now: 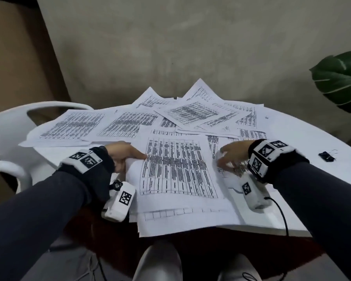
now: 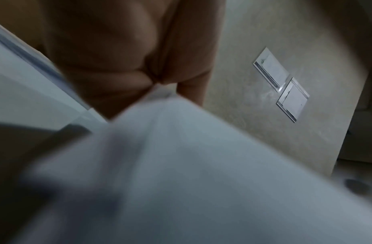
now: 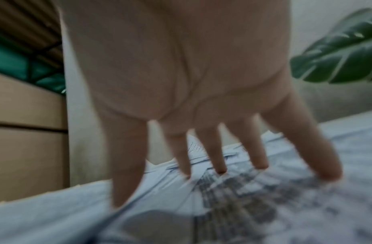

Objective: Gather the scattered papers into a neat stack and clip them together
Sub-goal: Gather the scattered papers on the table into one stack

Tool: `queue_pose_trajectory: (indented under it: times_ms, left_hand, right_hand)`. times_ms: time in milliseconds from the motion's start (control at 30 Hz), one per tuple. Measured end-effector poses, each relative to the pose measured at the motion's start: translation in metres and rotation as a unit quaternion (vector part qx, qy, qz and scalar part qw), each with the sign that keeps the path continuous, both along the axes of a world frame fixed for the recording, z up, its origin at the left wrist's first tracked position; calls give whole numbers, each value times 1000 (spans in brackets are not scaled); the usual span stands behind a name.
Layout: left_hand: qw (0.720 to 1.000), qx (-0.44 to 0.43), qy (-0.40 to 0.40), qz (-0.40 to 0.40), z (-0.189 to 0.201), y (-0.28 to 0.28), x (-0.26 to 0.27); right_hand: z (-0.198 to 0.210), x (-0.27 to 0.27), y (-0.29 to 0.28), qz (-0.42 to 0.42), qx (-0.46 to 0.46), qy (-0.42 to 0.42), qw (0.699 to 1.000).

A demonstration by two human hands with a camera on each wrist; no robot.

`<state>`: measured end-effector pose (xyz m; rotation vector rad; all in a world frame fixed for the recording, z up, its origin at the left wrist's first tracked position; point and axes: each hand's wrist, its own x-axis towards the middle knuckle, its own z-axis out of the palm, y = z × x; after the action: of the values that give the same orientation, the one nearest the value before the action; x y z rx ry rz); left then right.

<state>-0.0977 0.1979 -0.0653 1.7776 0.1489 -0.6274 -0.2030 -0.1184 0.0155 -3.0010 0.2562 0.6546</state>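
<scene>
Several printed sheets (image 1: 193,113) lie scattered and overlapping across a white round table (image 1: 304,134). Nearest me, a sheet with a dense table of text (image 1: 178,171) tops a small loose pile that overhangs the front edge. My left hand (image 1: 130,161) pinches this sheet's left edge, thumb on top; in the left wrist view the left hand (image 2: 122,69) holds blurred white paper (image 2: 180,165). My right hand (image 1: 229,159) is spread flat, and the right hand (image 3: 220,171) touches the printed sheets (image 3: 254,198) with straight fingertips. A black binder clip (image 1: 327,156) lies on the table, right of my right wrist.
A white chair (image 1: 8,130) stands at the table's left side. A big green plant leaf (image 1: 340,80) hangs at the right, also seen as the leaf (image 3: 337,54). A black cable (image 1: 280,209) runs from my right wrist over the table's front edge. A grey wall stands behind.
</scene>
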Motion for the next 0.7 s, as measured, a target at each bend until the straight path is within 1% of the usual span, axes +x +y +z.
queue_pose_trajectory:
  times_ms: [67,100,133,167,200,233,300,333,367,400,433,467,533,567,600,667,700]
  left_hand:
    - [1000,0,6,15,-4,2,4]
    - [1000,-3,3,27,-15,7,16]
    - [1000,-1,-1,22,-5,0,3]
    - [1000,2,3,13,-8,0,5]
    - [1000,-1,5,9,-5,-2,0]
    - [1000,6,3,6,-8,0,0]
    - [1000,4,1,5,-21,5,16]
    - [1000,18,1,-8,-15,1,6]
    - [1000,19,-7,-21,1,-5,-14]
    - [999,35,-28,-27,10,-9,-25]
    - [998,45,-44,-22,17,-11,-35]
    - [996,61,-60,-24,26,-15,-47]
    - [994,76,-64,-53,39,-17,-59]
    - [994,70,-67,-53,46,-19,-66]
    - [994,65,-80,-43,49,-16,-66]
    - [994,56,-94,-27,56,-10,-69]
    - [993,55,-102,-27,59,-4,-69]
  right_hand:
    - [1,-5,3,43,-20,56,997]
    - [4,-7,3,50,-6,66,997]
    - [7,-10,3,62,8,73,995]
    - [10,-10,2,61,25,70,995]
    - [14,-10,-2,54,46,56,996]
    - [15,-9,-6,28,70,31,997]
    - [18,-10,-12,-26,94,-21,995]
    - [16,-10,-14,-38,87,-42,995]
    - [14,-7,-17,-43,80,-52,994]
    - [10,-6,-17,-48,88,-54,993]
    - [6,-4,-15,-55,116,-49,991]
    - [4,-4,-12,-69,172,-34,982]
    - [0,-6,-1,-121,310,22,943]
    - [-4,-5,4,-129,330,39,934]
    - [-8,-3,8,-116,310,36,943]
    - [-12,-1,15,-59,196,6,979]
    - [-13,2,16,-41,163,-6,986]
